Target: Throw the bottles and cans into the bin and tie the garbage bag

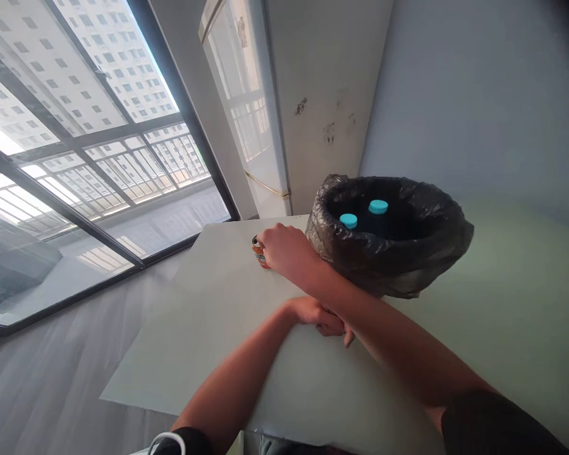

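Observation:
An orange drinks can [264,259] stands upright at the left part of the white table. My right hand [287,249] is closed around the can's upper part, its arm reaching across above my left. Beneath that forearm, near the table's middle, my left hand [318,317] hangs loosely bent with fingers apart and nothing visible in it; the forearm covers part of it. Just right of my right hand is a bin lined with a black plastic bag [393,265]. Inside it show two bottles' turquoise caps, a nearer cap [348,220] and a farther cap [378,206].
The white table [194,335] has its left edge above a grey wooden floor [90,373]. A white fridge [322,95] with dark marks stands behind the table. Glass balcony doors [99,158] are at the left, and a pale wall [478,95] is at the right.

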Available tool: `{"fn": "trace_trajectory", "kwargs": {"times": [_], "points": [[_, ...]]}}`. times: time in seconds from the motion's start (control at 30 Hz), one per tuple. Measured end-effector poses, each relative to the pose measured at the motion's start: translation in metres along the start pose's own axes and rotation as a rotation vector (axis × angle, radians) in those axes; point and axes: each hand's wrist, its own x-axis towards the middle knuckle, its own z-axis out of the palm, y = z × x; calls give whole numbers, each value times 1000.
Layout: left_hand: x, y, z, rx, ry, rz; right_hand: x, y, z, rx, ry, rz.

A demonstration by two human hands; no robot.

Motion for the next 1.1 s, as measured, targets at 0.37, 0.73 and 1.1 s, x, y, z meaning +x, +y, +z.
{"fn": "trace_trajectory", "kwargs": {"times": [0.37,0.73,1.1], "points": [[-1,-5,1,-28,8,36,18,7,31,36,-102,90],[-1,-12,-2,-61,-42,-19,22,4,42,40,-96,67],[-1,-10,-6,44,-76,-4,17,-3,39,44,-53,67]]}}
